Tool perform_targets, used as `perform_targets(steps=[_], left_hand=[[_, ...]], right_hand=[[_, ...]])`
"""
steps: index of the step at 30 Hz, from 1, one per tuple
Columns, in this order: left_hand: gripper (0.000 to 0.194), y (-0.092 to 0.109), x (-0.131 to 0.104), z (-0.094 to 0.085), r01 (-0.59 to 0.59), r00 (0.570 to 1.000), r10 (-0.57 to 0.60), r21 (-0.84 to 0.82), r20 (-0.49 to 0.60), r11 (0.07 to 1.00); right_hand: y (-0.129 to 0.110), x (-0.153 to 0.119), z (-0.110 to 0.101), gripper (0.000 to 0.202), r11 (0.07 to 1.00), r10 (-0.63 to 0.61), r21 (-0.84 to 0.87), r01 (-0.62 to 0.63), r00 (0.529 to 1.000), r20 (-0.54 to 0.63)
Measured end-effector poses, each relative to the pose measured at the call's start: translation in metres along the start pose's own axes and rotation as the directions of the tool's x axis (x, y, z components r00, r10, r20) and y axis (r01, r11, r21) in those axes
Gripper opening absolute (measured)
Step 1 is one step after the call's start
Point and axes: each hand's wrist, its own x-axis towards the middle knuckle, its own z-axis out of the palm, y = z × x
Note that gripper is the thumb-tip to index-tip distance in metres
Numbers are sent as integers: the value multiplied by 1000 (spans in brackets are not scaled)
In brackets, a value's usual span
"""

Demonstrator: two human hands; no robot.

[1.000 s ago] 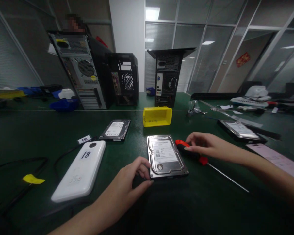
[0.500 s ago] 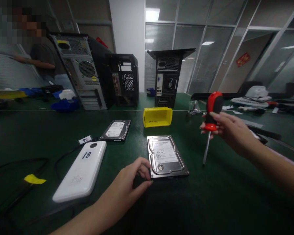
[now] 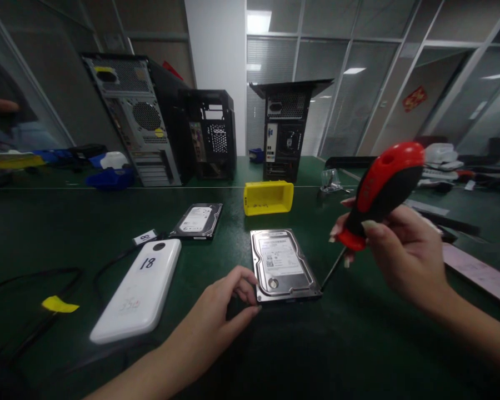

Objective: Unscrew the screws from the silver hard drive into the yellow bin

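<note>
A silver hard drive (image 3: pixel 284 261) lies label up on the green table. My left hand (image 3: pixel 229 303) grips its near left corner between thumb and curled fingers. In my right hand (image 3: pixel 395 244) is a red and black screwdriver (image 3: pixel 383 183), tilted, with its tip at the near right corner of the drive; whether the tip touches is too small to tell. Behind the drive sits a yellow bin (image 3: pixel 269 199) with small dark pieces inside. A second hard drive (image 3: pixel 198 220) lies further back on the left.
A white power bank (image 3: pixel 138 291) marked 18 and black cables lie at the left. Computer cases (image 3: pixel 144 119) stand at the back, another case (image 3: pixel 285 133) behind the bin. A pink flat item (image 3: pixel 479 272) lies right. Part of a person (image 3: pixel 4 116) shows far left.
My right hand has brought the screwdriver nearer and tilted it, its tip now at the drive's near right corner. My left hand has stayed put. The person at far left has moved further left.
</note>
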Motion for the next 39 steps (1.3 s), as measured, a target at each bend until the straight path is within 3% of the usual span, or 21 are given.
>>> perform_targets(steps=[8, 29, 39], left_hand=[[21, 0, 1, -1, 9, 1000, -9, -2, 5, 1000], [23, 2, 1, -1, 14, 1000, -14, 5, 8, 1000], [22, 4, 0, -1, 19, 1000, -19, 16, 4, 1000]], right_hand=[[5, 7, -1, 21, 998, 52, 45, -51, 998, -36], [5, -3, -3, 23, 998, 22, 61, -21, 1000, -21], [1, -6, 2, 24, 1000, -18, 10, 18, 999, 47]])
